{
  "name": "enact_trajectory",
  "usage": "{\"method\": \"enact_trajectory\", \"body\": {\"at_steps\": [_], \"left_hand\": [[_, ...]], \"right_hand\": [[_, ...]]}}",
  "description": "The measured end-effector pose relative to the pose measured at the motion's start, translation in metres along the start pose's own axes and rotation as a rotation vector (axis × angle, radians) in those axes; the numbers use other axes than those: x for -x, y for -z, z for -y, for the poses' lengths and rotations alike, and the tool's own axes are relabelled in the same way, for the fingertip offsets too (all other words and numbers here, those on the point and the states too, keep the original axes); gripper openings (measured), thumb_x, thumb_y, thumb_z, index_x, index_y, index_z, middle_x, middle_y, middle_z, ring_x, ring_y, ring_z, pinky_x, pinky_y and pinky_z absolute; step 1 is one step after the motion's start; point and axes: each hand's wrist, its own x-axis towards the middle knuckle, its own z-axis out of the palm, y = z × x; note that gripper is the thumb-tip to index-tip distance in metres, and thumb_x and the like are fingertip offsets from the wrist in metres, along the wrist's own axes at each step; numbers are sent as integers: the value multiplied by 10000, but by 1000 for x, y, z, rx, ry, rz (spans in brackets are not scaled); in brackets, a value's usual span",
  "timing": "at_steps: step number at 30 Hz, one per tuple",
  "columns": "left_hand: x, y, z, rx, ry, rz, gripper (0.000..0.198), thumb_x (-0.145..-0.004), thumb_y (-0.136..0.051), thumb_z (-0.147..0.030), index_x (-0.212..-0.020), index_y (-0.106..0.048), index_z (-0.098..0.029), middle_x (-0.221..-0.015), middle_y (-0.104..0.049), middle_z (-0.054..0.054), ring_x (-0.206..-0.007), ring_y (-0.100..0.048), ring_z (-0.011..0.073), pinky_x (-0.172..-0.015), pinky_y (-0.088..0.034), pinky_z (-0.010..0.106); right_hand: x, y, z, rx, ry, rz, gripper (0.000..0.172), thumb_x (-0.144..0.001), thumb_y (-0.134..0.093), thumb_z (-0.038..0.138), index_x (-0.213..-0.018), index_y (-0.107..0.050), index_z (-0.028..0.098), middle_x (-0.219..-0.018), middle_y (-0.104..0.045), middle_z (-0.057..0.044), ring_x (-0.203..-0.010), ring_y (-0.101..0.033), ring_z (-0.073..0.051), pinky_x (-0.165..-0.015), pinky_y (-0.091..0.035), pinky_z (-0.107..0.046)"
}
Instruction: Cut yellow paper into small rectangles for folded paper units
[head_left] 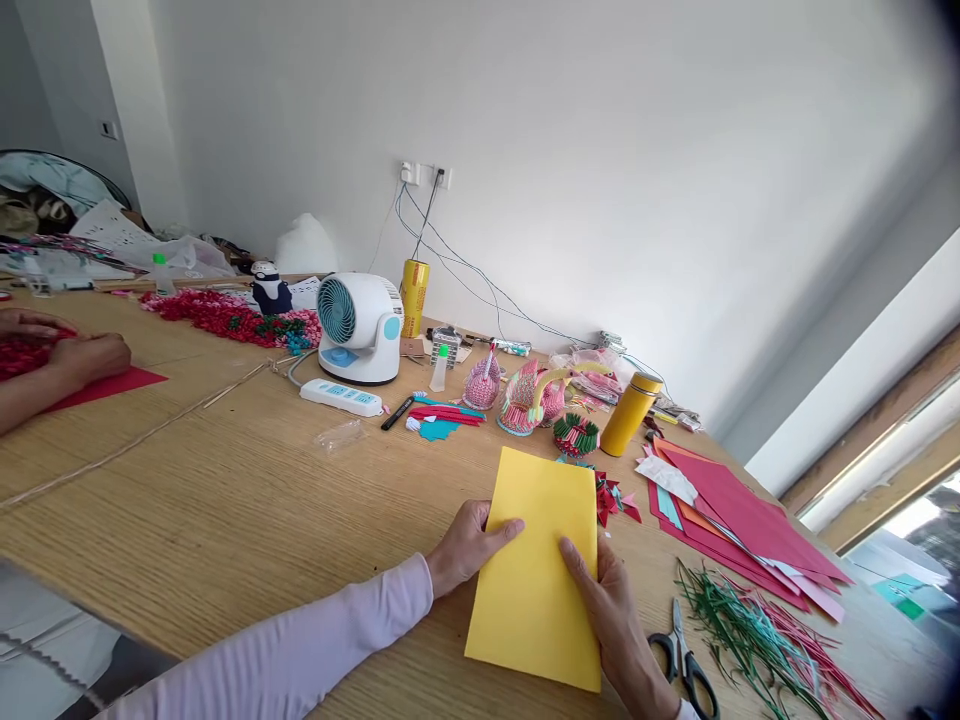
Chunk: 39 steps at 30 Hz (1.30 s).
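Note:
A yellow sheet of paper (540,560) lies on the wooden table (225,500) in front of me. My left hand (469,548) rests at its left edge, thumb laid over the sheet, fingers curled at the rim. My right hand (611,610) presses flat on the sheet's lower right part, fingers stretched toward the middle. Both hands touch the paper, which stays flat on the table.
Scissors (686,665) and green and red paper strips (757,640) lie right of my hand. Red and pink sheets (742,520), a yellow flask (630,413), folded paper models (525,395), a small fan (358,325) and a power strip (341,397) stand beyond. Another person's hands (82,355) work at far left.

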Motion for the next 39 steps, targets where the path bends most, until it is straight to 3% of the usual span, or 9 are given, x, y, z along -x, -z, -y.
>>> {"method": "enact_trajectory", "body": {"at_steps": [4,11,20,24,27,29,32,35,39], "left_hand": [[-2,2,0,79,33,-95,450,-673,-713,-496,-863,-690,-88,-796,-714,94,-721,-659,223,-625,-501,283],[-4,7,-3,180,58,-172,473,-675,-713,-471,-947,-678,-86,-837,-726,125,-799,-682,256,-706,-522,338],[-6,9,0,28,-12,-216,373,-704,-693,-454,-809,-671,-96,-775,-690,68,-674,-614,186,-573,-461,242],[-3,6,1,-82,-114,-179,353,-756,-640,-459,-812,-659,-111,-786,-677,54,-680,-593,175,-579,-452,232],[-1,3,-1,-130,-145,-153,362,-773,-615,-473,-782,-647,-112,-749,-664,52,-650,-584,168,-568,-447,233],[0,2,-5,-148,-150,-106,361,-784,-601,-471,-796,-649,-114,-744,-664,53,-640,-587,168,-563,-445,232],[2,3,-20,-226,-153,33,355,-812,-569,-459,-847,-661,-118,-762,-673,50,-643,-600,169,-559,-442,226],[1,5,-47,-383,-120,193,346,-824,-551,-445,-854,-669,-121,-759,-675,45,-633,-612,175,-521,-418,214],[-4,1,-94,-653,-224,386,271,-845,-533,-378,-833,-687,-156,-741,-673,26,-632,-608,168,-513,-385,201]], "right_hand": [[-1,-1,-1,37,40,8,451,-755,-702,457,-1096,-514,229,-986,-745,-82,-800,-716,-288,-593,-581,-349],[0,-1,4,70,7,-29,698,-691,-743,492,-1251,-413,238,-808,-769,-62,-693,-721,-281,-547,-553,-343],[-1,6,8,103,17,-12,575,-730,-695,506,-1201,-505,236,-849,-761,-58,-752,-708,-281,-573,-546,-330],[-1,2,5,123,32,48,463,-741,-686,502,-1095,-560,232,-914,-742,-70,-802,-691,-297,-603,-545,-354],[-6,4,-2,169,42,22,471,-705,-701,530,-1038,-573,223,-924,-728,-89,-797,-682,-308,-588,-542,-365],[-12,11,-1,241,138,-25,504,-724,-674,536,-1099,-537,228,-1000,-699,-108,-863,-666,-312,-623,-541,-376],[-23,23,26,530,452,-133,540,-784,-629,484,-1235,-459,241,-1212,-589,-130,-1088,-565,-310,-797,-505,-403],[-30,27,75,860,721,-102,501,-817,-604,430,-1274,-470,273,-1339,-500,-94,-1220,-458,-303,-975,-389,-444],[-30,11,133,1089,712,63,406,-776,-646,461,-1135,-637,271,-1118,-679,-70,-1077,-560,-319,-924,-412,-433]]}}
